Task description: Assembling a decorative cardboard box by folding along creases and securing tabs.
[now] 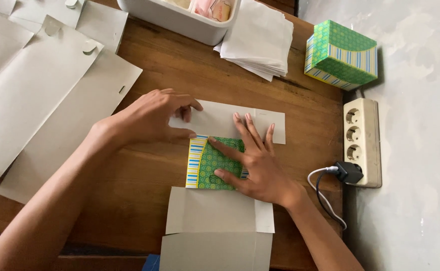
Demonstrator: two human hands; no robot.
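Note:
A flat cardboard box blank [220, 213] lies on the wooden table, grey inside up, with one folded panel showing its green patterned and yellow-blue striped outside [202, 165]. My right hand [252, 160] presses flat on that green panel, fingers spread. My left hand [152, 115] rests on the far grey flap [220, 118], fingertips and thumb pinching down along the fold line. Neither hand lifts anything.
Several flat grey box blanks [34, 90] lie at the left. A white tub [180, 20] and a stack of white papers [260, 42] sit at the back. A finished green box [341, 54] stands at the right, above a power strip [363, 140] with a black plug.

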